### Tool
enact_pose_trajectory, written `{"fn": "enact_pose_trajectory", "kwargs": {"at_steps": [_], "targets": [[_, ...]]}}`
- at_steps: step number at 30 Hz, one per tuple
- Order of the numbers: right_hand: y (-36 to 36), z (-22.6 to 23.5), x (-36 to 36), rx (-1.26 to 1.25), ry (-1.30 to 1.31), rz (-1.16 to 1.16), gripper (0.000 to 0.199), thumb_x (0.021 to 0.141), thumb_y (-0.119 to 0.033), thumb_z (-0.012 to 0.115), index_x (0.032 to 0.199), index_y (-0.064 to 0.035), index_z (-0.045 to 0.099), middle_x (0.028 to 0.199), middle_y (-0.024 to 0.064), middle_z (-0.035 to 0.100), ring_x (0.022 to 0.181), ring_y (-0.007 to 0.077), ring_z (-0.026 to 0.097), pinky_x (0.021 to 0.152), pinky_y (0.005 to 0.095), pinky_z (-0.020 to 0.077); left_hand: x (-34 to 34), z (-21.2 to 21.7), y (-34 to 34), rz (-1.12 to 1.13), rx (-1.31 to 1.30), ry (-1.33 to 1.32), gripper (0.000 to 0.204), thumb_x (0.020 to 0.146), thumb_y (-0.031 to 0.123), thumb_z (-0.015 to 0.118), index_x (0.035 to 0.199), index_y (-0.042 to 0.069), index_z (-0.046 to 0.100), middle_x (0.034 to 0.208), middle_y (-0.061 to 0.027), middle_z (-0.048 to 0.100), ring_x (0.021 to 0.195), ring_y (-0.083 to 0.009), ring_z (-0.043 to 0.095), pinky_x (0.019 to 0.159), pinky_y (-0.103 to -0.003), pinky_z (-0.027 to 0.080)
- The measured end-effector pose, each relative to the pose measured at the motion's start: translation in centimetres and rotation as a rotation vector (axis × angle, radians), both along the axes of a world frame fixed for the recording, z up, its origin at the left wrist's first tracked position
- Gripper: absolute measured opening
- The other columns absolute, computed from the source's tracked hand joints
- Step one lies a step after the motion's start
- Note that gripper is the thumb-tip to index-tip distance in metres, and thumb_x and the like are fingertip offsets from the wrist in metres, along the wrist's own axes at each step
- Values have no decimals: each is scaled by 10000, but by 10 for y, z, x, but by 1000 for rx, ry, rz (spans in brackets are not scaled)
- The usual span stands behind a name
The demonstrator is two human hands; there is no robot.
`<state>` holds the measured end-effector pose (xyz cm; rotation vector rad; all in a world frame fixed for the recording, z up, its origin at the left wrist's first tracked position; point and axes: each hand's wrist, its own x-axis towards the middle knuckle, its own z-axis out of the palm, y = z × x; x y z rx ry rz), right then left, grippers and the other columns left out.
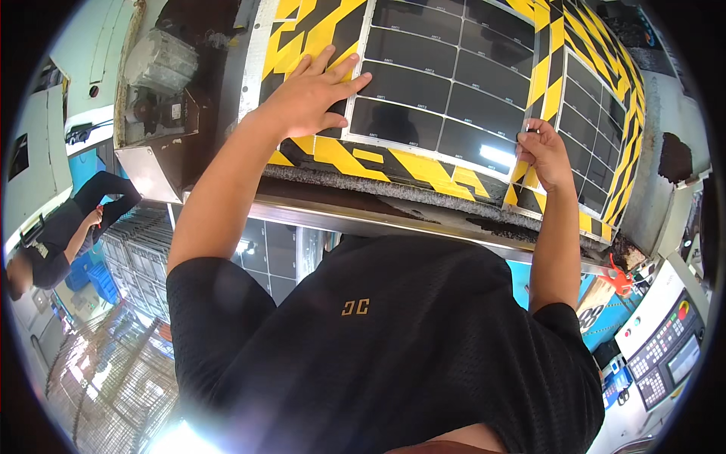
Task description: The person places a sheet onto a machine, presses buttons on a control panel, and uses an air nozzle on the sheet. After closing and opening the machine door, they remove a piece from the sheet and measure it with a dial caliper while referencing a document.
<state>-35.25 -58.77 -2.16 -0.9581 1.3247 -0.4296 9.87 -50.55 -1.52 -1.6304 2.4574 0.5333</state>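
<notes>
Black short-sleeved shirt of finely textured fabric, small gold-coloured angular emblem on chest, loose black sleeves, bare forearms, left hand and right hand ungloved

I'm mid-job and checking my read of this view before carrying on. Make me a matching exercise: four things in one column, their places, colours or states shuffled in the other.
Column one
1. left hand
2. right hand
3. striped border
4. control panel

Column two
A. yellow and black
B. fingers curled, at the right edge of the larger black grid panel
C. at the lower right of the view
D. fingers spread, at the left edge of that grid panel

Right pairs: 1-D, 2-B, 3-A, 4-C
</notes>
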Motion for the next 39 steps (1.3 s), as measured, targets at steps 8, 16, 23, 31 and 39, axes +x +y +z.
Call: {"fn": "enact_pose_trajectory", "kwargs": {"at_steps": [8,16,23,31,39], "targets": [[-1,-2,-3,-3,13,0,248,927,-78,693,1130,-67,551,809,5,645,722,83,624,663,220,516,-1,2,0,6,27,25,847,837,328,773,1564,315,338,1671,-14,209,1545,-341,120,1252,-522,152],[-1,-1,-2,10,23,1,230,944,-77,678,1142,-92,562,816,-4,655,733,85,640,659,216,520,-3,-1,-2,-7,-5,-20,809,870,377,741,1564,336,327,1671,-5,210,1542,-334,142,1251,-519,165],[-2,-2,-2,15,-4,22,234,937,-80,681,1138,-77,562,813,1,654,727,87,638,663,216,521,-2,4,0,5,16,-33,806,870,377,741,1563,332,332,1670,-7,212,1543,-336,140,1251,-519,160],[-3,-4,-4,36,-13,37,247,935,-89,686,1148,-69,563,832,1,667,754,85,647,685,223,524,-2,3,-1,-6,24,-71,809,859,411,744,1558,340,342,1671,-8,213,1541,-337,151,1249,-519,167],[-3,-2,-3,13,-7,22,239,931,-85,690,1138,-69,571,832,-2,665,747,82,648,684,219,527,-1,1,-2,-15,0,-49,805,854,423,746,1552,343,354,1669,-11,221,1539,-340,159,1248,-519,172]]}}
